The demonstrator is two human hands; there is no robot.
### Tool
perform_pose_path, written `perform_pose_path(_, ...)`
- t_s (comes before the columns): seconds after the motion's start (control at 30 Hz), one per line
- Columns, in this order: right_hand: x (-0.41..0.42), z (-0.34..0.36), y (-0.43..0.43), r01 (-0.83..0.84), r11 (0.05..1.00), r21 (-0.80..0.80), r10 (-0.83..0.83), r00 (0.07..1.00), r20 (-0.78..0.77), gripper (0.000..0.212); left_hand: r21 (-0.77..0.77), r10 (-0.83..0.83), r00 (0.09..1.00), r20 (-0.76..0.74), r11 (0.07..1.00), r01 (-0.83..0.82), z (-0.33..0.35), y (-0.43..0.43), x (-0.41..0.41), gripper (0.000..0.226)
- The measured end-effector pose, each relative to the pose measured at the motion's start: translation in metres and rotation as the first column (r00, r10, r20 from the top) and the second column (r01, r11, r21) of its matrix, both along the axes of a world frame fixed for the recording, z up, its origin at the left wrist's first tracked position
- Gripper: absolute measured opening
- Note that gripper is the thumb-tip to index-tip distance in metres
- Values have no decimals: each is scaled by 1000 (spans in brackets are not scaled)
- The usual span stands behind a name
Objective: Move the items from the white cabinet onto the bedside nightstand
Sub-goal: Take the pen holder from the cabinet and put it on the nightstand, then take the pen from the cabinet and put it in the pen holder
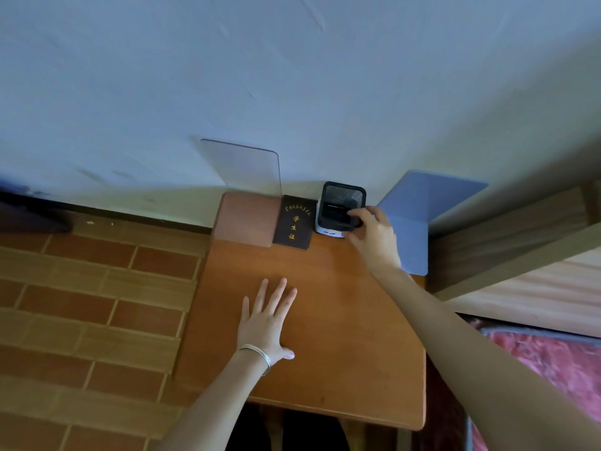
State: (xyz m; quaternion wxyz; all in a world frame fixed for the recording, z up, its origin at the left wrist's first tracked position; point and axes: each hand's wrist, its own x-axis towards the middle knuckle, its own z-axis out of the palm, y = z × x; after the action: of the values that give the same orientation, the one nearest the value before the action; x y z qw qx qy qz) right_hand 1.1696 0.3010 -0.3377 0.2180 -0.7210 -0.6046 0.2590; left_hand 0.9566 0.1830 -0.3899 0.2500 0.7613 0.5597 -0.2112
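The wooden nightstand [341, 336] fills the middle of the view, against the wall. At its back stand a clear bookend [247, 167], a dark booklet with gold characters [294, 222], a black mesh holder [341, 203] with a white item under it, and a blue bookend [419, 216]. My right hand [374, 236] grips the front right edge of the mesh holder, fingers curled on it. My left hand [268, 317] lies flat on the nightstand top with straight, spread fingers, a silver bangle on the wrist.
A brick-patterned floor [91, 304] lies to the left of the nightstand. A wooden bed frame [520, 242] and a red patterned bedcover [553, 369] are on the right. The pale wall [292, 76] rises behind.
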Motion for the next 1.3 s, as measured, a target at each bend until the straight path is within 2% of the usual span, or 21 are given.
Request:
perform_pose_path(0.1,3,15,-6,-45,997,-64,46,999,19,61,-43,-43,997,-56,998,41,14,7,5,108)
perform_pose_path(0.17,3,29,-15,-108,989,-100,112,993,36,66,-112,-55,996,-69,993,47,28,20,8,89)
perform_pose_path(0.23,8,55,-27,-149,981,-121,158,985,71,64,-101,-98,994,-57,991,92,60,43,14,69)
perform_pose_path(0.37,18,120,-56,-221,973,-63,229,932,279,54,184,-253,967,-31,949,255,143,86,32,50)
perform_pose_path(0.43,24,150,-77,-215,977,4,195,893,405,52,308,-354,935,-17,888,342,184,100,43,46)
perform_pose_path(0.53,31,196,-117,-127,992,6,104,840,532,56,463,-524,849,77,772,435,238,106,59,40)
perform_pose_path(0.63,34,246,-169,14,1000,-2,-10,778,628,61,571,-721,685,105,608,552,278,96,81,39)
perform_pose_path(0.73,23,294,-235,215,977,4,-159,707,689,59,633,-861,486,153,462,621,324,65,105,42)
perform_pose_path(0.83,1,336,-309,410,911,44,-321,637,701,56,700,-958,240,156,278,658,369,19,126,41)
perform_pose_path(0.93,-33,368,-388,593,804,52,-446,542,712,62,734,-985,-11,174,123,668,406,-41,142,46)
perform_pose_path(1.03,-83,393,-472,771,635,51,-550,405,730,61,735,-960,-226,168,-31,677,434,-116,149,50)
perform_pose_path(1.13,-151,408,-554,910,413,39,-633,256,730,60,743,-890,-434,140,-196,640,453,-202,138,51)
perform_pose_path(1.3,-301,419,-659,999,2,51,-713,-34,701,55,777,-627,-773,99,-436,454,468,-358,74,46)
